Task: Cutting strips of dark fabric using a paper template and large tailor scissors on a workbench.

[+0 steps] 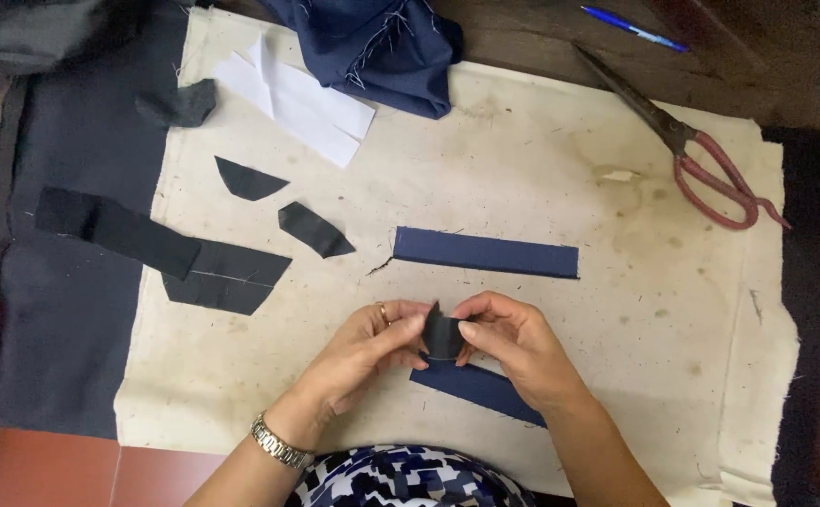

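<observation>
Near the front edge of the cream cloth (616, 376) that covers the table, the person's two hands meet over a small dark fabric piece (444, 336), which stands folded upright between them. The left hand (365, 352), with a ring on one finger and a metal watch (278, 443) at the wrist, pinches the piece's left side between thumb and fingers; the right hand (513, 345) grips its right side, the thumb pressed on the face of the fabric. Just below the hands, partly under the right one, a navy strip (480, 390) lies slanted on the cloth. A longer navy strip (485, 253) lies flat a little farther off, beyond the hands. To the left are several dark cut pieces: a small angled scrap (314, 230), a curved one (246, 179), and a larger pointed panel (227, 277) with a black strip (114, 227) overlapping it. Far left, white paper pieces (297, 99) lie beside a bundle of navy cloth (377, 47). At the far right, red-handled scissors (701, 155) rest closed, near a blue pen (633, 28) on the bare wood.
</observation>
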